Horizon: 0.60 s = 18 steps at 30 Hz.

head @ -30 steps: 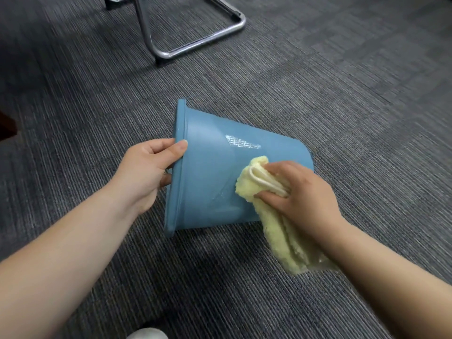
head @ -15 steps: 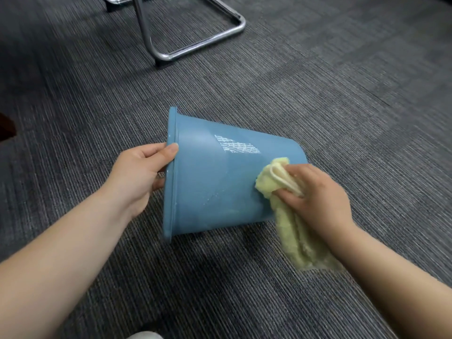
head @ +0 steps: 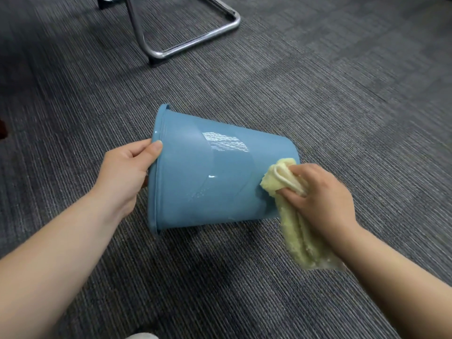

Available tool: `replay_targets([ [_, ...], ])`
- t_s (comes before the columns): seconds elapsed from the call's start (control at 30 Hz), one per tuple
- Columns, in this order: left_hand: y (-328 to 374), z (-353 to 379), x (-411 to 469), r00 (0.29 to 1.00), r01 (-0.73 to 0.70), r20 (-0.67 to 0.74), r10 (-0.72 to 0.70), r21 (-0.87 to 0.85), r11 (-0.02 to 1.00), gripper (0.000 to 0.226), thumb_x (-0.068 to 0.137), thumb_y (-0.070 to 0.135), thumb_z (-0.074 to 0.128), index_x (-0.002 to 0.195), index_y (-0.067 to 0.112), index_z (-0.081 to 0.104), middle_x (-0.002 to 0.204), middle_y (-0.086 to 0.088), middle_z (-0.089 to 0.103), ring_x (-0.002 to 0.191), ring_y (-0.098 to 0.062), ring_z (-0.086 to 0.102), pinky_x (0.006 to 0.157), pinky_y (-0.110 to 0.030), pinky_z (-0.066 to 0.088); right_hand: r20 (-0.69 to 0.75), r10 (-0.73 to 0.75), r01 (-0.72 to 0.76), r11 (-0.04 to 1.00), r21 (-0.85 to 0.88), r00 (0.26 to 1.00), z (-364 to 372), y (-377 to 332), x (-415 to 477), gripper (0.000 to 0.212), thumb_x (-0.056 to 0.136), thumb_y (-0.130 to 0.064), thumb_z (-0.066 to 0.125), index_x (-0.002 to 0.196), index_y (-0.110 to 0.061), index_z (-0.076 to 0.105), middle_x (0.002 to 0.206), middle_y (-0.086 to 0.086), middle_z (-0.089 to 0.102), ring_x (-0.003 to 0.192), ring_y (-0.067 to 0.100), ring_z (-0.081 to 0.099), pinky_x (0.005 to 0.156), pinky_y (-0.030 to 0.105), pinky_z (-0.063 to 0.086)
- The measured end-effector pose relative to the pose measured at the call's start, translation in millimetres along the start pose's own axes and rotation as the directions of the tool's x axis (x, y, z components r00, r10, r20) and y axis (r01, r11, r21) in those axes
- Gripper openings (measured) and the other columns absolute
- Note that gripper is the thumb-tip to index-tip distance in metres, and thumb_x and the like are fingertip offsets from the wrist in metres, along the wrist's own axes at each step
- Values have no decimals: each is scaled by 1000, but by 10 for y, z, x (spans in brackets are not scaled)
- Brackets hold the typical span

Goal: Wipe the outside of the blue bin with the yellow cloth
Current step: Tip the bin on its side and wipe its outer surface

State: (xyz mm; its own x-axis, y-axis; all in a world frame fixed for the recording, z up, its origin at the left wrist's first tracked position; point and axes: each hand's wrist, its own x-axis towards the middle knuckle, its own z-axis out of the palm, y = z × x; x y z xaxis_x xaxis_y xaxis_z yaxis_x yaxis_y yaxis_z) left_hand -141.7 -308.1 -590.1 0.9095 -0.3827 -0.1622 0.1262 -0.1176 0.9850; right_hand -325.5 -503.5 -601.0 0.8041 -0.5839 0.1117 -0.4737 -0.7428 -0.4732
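Blue bin point(head: 208, 177) lies tipped on the carpet point(head: 342, 94), so its wall faces me. My left hand point(head: 127, 172) pinches the rim to stop rolling; my right hand point(head: 320, 194) clamps the bunched yellow cloth point(head: 276, 177) against the wall near the base.

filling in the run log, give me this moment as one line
blue bin: on its side on carpet | left hand: grips rim | right hand: presses yellow cloth on wall near base | phase: wiping
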Motion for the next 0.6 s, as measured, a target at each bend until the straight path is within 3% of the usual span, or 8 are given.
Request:
replay_targets([
  [0.1,-10,-24,6,999,-5,-31,5,2,1000,21,86,14,51,74,26,63,55,24,66,57,8,62,49,-8,46,97,-84,88,996,-32,992,29,-38,-90,34,65,-34,68,95,-21,60,99,2,65,91,27,56,68,34,42],
  [0.3,1,32,20,997,-18,-68,23,64,998,13,86,22,54,85,28,65,62,21,68,61,5,63,53,-12,49,1,100,-100,995,21,995,-59,209,52,34,74,-28,65,104,-16,58,105,8,63,93,30,55,68,32,35],
  [0.37,11,47,-5,988,-94,-94,119,234,968,15,87,26,50,95,31,63,72,22,63,67,3,59,65,-17,47,4,112,-112,994,10,994,-45,233,47,32,74,-28,65,104,-16,57,103,9,63,90,30,55,65,29,31],
  [0.47,94,45,-49,974,-205,49,222,612,764,22,92,27,39,100,25,59,76,13,57,71,-6,51,60,-17,36,0,140,-140,990,0,990,-26,241,24,32,75,-29,63,103,-16,57,102,9,62,87,30,55,64,30,30],
  [0.53,156,24,-39,975,-214,196,108,677,704,28,92,27,35,116,21,49,96,1,58,85,-19,53,69,-24,37,-4,151,-151,989,-8,989,-34,254,33,32,75,-29,63,104,-16,57,102,10,62,87,30,55,63,30,31],
  [0.6,226,-32,-21,950,-146,298,-95,690,709,42,88,28,42,129,28,33,113,1,53,94,-20,53,72,-34,49,-9,158,-158,987,-12,987,-42,266,42,31,76,-29,62,103,-16,57,101,9,63,86,29,55,62,30,31],
])
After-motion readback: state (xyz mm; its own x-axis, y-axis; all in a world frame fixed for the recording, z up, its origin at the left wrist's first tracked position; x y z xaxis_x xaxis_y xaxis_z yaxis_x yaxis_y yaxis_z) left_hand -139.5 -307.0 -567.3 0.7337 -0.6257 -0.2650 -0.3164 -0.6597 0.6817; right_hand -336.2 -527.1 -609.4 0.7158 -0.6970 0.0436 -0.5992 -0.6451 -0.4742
